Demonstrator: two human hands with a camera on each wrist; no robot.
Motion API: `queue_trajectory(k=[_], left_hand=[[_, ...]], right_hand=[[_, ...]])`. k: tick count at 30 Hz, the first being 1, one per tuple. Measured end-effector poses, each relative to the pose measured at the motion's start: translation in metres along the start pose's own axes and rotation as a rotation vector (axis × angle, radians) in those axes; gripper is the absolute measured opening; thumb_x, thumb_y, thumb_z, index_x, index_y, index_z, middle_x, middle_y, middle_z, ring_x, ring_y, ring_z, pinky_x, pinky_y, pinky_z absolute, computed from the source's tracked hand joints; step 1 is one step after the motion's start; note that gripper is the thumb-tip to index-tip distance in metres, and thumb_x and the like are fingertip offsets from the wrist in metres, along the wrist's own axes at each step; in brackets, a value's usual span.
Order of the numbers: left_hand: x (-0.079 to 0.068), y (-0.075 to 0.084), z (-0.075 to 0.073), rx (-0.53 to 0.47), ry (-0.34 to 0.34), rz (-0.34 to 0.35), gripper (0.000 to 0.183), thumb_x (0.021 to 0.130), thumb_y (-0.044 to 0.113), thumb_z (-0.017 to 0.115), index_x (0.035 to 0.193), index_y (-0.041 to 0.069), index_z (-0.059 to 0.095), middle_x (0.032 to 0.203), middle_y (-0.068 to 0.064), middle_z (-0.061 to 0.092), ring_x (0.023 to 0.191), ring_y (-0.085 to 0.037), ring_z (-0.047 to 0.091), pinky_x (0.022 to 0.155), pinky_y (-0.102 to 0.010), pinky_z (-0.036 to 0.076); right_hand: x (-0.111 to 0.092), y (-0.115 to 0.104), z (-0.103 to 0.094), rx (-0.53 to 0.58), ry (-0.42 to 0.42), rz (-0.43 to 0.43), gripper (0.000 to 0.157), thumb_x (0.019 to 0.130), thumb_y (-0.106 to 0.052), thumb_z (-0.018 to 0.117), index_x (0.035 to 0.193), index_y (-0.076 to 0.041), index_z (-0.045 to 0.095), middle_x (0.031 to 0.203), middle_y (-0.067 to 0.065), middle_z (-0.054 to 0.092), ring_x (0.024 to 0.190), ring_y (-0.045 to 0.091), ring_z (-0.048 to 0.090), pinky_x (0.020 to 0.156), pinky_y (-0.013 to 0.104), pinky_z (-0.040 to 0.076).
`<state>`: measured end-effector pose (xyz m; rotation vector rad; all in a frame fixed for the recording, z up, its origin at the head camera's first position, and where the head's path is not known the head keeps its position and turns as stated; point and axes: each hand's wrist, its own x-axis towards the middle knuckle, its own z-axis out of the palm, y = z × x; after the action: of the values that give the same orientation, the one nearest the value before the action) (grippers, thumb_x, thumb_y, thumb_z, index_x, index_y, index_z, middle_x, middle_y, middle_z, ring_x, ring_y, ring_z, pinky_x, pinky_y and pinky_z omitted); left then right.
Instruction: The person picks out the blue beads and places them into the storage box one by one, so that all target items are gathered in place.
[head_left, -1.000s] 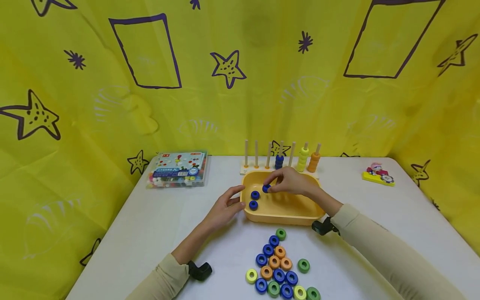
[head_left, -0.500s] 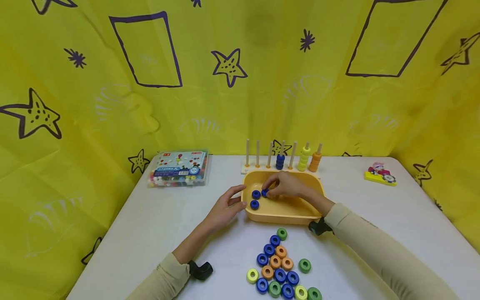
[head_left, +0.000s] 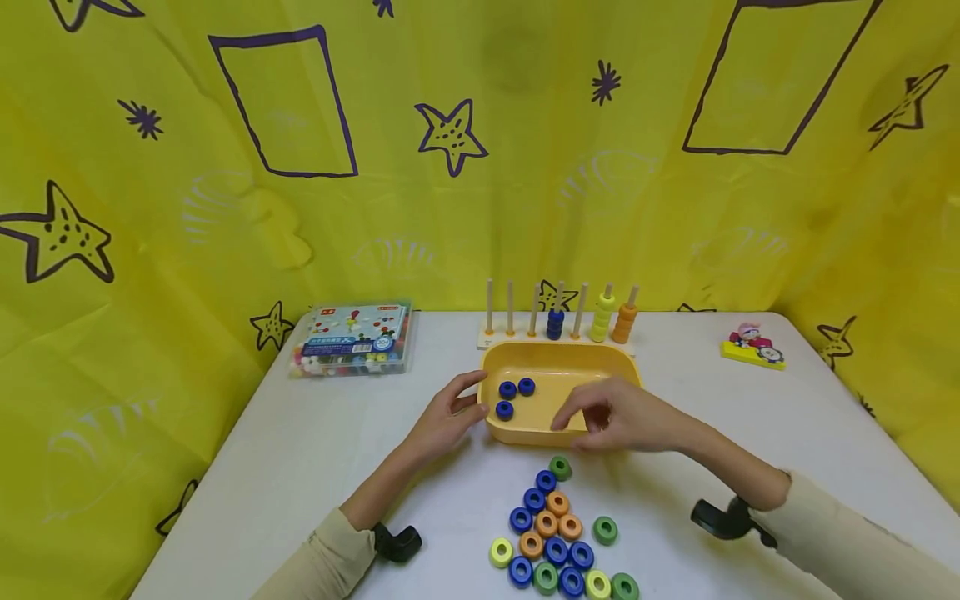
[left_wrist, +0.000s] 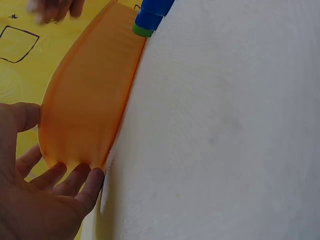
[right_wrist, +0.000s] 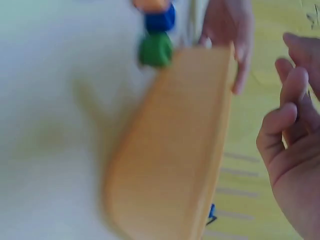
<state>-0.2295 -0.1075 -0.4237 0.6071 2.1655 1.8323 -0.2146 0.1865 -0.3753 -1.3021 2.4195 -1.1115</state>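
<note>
My left hand (head_left: 447,418) holds the left end of a yellow-orange plastic tray (head_left: 562,437), its fingers against the end wall in the left wrist view. Inside the tray, at the left, lie blue rings (head_left: 527,387), three in all. Above the tray's front rim is my right hand (head_left: 626,414), loosely bent and with nothing in its fingers. In front of the tray a loose group of blue, orange, green and yellow rings (head_left: 547,523) lies on the white table.
Behind the tray stands a peg rack (head_left: 489,340); some pegs carry blue, yellow and orange rings. A clear box of colourful parts (head_left: 352,340) sits back left. A small toy figure on a yellow base (head_left: 753,353) is back right. A yellow curtain (head_left: 480,217) hangs behind.
My right hand has let go of a blue ring beside the other two in the tray, then moved back toward me and to the right. The left hand has stayed on the tray's end.
</note>
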Motion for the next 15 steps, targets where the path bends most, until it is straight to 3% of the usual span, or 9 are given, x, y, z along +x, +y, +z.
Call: queue_trajectory(k=[3,8,15], left_hand=[[0.000,0.001,0.000,0.002,0.002,-0.003,0.049,0.092,0.006,0.055,0.139,0.004,0.038,0.146,-0.016,0.031,0.125,-0.036,0.040,0.095,-0.041,0.040],[-0.001,0.001,0.000,-0.003,0.002,-0.006,0.050,0.092,0.006,0.055,0.139,0.002,0.037,0.146,-0.016,0.031,0.126,-0.036,0.039,0.095,-0.041,0.040],[0.000,0.000,0.001,-0.006,0.003,-0.008,0.049,0.092,0.005,0.055,0.139,0.005,0.038,0.146,-0.016,0.031,0.126,-0.036,0.040,0.095,-0.040,0.041]], right_hand=[[-0.022,-0.012,0.016,0.049,-0.101,-0.060,0.028,0.082,-0.016,0.072,0.107,-0.027,0.067,0.097,-0.011,0.063,0.060,0.001,0.049,0.048,0.020,0.044],[-0.043,-0.017,0.042,0.105,-0.259,-0.069,0.029,0.084,-0.013,0.069,0.110,-0.026,0.066,0.106,-0.015,0.062,0.064,-0.004,0.049,0.049,0.017,0.045],[-0.049,-0.009,0.060,0.110,-0.312,-0.069,0.030,0.084,-0.013,0.069,0.110,-0.028,0.065,0.106,-0.018,0.061,0.066,-0.003,0.048,0.050,0.016,0.043]])
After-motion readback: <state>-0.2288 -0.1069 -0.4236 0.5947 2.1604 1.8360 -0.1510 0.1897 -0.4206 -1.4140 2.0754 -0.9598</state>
